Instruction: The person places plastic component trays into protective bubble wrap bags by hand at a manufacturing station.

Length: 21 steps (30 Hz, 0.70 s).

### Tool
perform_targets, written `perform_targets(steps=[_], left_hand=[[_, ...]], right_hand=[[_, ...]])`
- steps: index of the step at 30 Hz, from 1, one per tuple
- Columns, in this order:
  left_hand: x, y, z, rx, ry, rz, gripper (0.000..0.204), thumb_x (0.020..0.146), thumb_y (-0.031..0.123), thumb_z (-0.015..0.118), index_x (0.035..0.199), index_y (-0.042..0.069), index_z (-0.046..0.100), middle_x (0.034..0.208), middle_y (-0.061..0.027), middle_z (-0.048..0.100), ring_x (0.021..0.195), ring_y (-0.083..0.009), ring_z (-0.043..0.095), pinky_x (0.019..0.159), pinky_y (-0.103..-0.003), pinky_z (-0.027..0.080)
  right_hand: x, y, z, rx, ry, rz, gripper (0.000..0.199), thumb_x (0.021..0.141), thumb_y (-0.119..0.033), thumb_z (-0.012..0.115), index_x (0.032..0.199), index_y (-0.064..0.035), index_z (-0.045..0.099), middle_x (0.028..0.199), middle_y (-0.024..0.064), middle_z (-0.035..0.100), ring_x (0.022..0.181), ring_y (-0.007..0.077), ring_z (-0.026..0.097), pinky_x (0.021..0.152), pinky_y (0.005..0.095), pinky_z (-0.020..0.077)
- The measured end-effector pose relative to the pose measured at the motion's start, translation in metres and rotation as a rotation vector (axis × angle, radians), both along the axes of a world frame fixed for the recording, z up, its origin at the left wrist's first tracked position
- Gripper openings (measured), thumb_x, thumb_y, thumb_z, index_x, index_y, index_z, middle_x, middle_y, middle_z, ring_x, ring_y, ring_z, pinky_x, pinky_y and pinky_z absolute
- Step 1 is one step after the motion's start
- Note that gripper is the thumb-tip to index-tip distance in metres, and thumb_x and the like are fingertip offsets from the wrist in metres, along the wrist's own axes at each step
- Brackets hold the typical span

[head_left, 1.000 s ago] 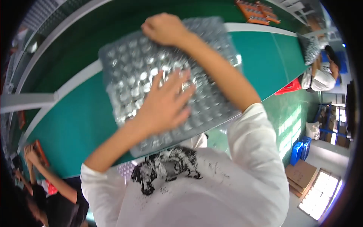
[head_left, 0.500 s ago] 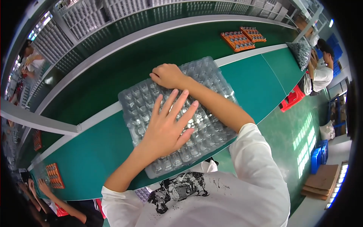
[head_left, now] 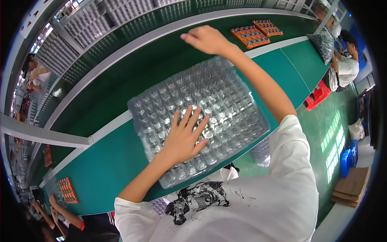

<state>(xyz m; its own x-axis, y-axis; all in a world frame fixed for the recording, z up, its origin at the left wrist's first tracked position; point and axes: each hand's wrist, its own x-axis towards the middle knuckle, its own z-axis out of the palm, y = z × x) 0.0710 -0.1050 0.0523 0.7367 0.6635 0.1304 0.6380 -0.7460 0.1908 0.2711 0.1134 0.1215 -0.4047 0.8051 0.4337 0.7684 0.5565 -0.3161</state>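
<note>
A clear plastic tray with rows of cup-shaped pockets lies tilted across the green bench and reaches over its far rail. Flat on the tray, fingers spread, rests my left hand. My right hand is raised beyond the tray's far edge, apart from it. Its fingers are curled into a fist, and nothing sticks out of it. The palm side of that fist faces away from view.
Orange trays with round parts sit on the dark green strip beyond the rail. Another orange tray lies at the bench's left end, near a co-worker's arms. A filled bag and a seated person are at right, by a red stool.
My right fist has lifted off the tray's far part and moved up and to the right. My left hand stays spread on the tray.
</note>
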Motion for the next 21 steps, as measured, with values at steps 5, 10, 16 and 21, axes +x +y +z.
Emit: perform_targets(steps=[5,10,16,21], left_hand=[[0.006,0.008,0.005,0.035,-0.020,-0.010,0.063,0.086,0.040,0.052,0.141,0.013,0.037,0.146,-0.0182,0.030,0.136,-0.0387,0.024,0.107,-0.058,0.016],[-0.006,0.004,-0.015,0.040,-0.017,0.017,0.062,0.087,0.041,0.051,0.140,0.013,0.037,0.144,-0.0179,0.034,0.136,-0.0380,0.025,0.107,-0.059,0.017],[-0.005,-0.014,-0.020,0.073,-0.016,-0.012,0.057,0.092,0.039,0.044,0.142,0.013,0.032,0.145,-0.0181,0.031,0.136,-0.0380,0.025,0.106,-0.058,0.018],[-0.007,-0.009,-0.023,0.082,-0.041,-0.007,0.056,0.093,0.038,0.042,0.142,0.012,0.032,0.145,-0.0175,0.031,0.136,-0.0374,0.025,0.106,-0.059,0.019]], right_hand=[[0.040,0.025,-0.097,0.087,-0.152,-0.238,0.052,0.089,-0.049,0.042,0.076,-0.0042,0.065,0.083,0.0195,0.063,0.082,0.0378,0.061,0.071,0.0466,0.0480],[0.023,0.024,-0.103,-0.177,-0.034,-0.191,0.056,0.087,-0.053,0.040,0.080,-0.0039,0.065,0.090,0.0214,0.064,0.090,0.0381,0.060,0.080,0.0479,0.0471],[0.025,0.006,-0.055,-0.021,0.018,-0.022,0.035,0.085,-0.035,0.055,0.080,-0.0017,0.066,0.085,0.0198,0.065,0.083,0.0348,0.063,0.073,0.0457,0.0501],[-0.005,-0.063,0.097,-0.078,0.209,0.354,0.016,0.081,-0.014,0.063,0.084,0.0014,0.064,0.075,0.0128,0.064,0.068,0.0228,0.063,0.064,0.0327,0.0498]])
